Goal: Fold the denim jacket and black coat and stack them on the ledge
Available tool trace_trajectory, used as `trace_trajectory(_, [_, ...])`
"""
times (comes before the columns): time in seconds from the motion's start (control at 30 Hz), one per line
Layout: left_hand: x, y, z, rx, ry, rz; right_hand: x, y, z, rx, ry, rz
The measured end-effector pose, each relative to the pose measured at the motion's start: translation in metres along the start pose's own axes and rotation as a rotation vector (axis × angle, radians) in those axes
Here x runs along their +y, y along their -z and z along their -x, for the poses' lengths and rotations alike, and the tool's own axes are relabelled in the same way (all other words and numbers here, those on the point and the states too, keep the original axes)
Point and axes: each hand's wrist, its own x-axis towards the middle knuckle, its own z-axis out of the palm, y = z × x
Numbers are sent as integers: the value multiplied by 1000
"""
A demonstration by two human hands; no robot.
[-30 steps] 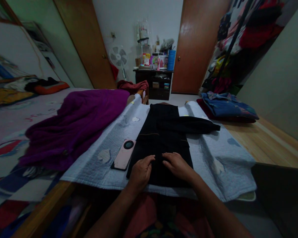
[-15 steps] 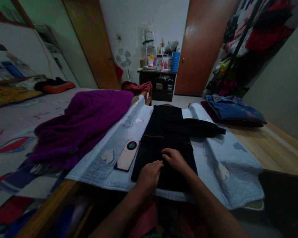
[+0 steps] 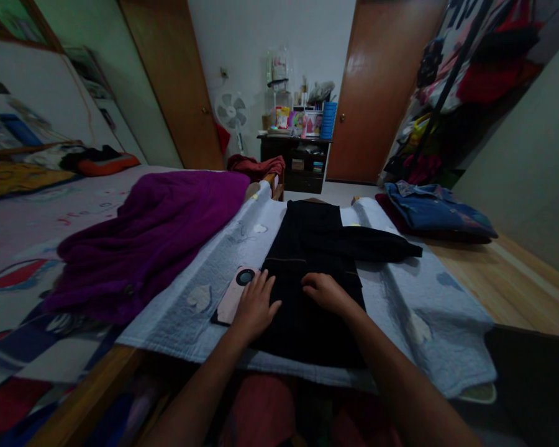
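Observation:
A black long-sleeved garment [image 3: 314, 335] lies partly folded on a light blue quilted cloth, one sleeve [image 3: 377, 242] stretched out to the right. My left hand [image 3: 255, 308] is open, fingers apart, over the garment's left edge and partly in front of a pink phone [image 3: 231, 299]. Whether it touches the phone I cannot tell. On the middle of the garment rests my right hand [image 3: 327, 293], open with its fingers slightly bent and gripping nothing that I can see.
The quilted cloth [image 3: 205, 329] drapes over the surface. To the left, a purple garment [image 3: 149, 230] lies on a patterned bed. Folded denim clothing [image 3: 440, 208] sits on a wooden surface [image 3: 517, 279] at the right. A fan [image 3: 231, 112] and a dark cabinet [image 3: 284, 149] stand at the back.
My left hand has moved left from the middle of the garment toward the phone, and its fingers have spread. The right hand has barely moved. The garment lies much as before.

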Motion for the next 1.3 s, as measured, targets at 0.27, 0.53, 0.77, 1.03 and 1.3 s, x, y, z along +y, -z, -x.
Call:
trace_trajectory(0.27, [10,-6,12,-150,-50,-94,6,-3,-65,250,-380,-90])
trace_trajectory(0.53, [16,10,-56,77,-22,-33,14,-12,-96,191,-460,-116])
trace_trajectory(0.77, [7,-34,-102,-63,-88,-50,22,-7,-97,113,-425,-60])
trace_trajectory(1.03, [3,-32,-103,-136,-106,-77,28,23,-92,173,-339,141])
trace_trajectory(1.3, [6,-37,-159,26,-38,34,60,48,-80,231,-106,648])
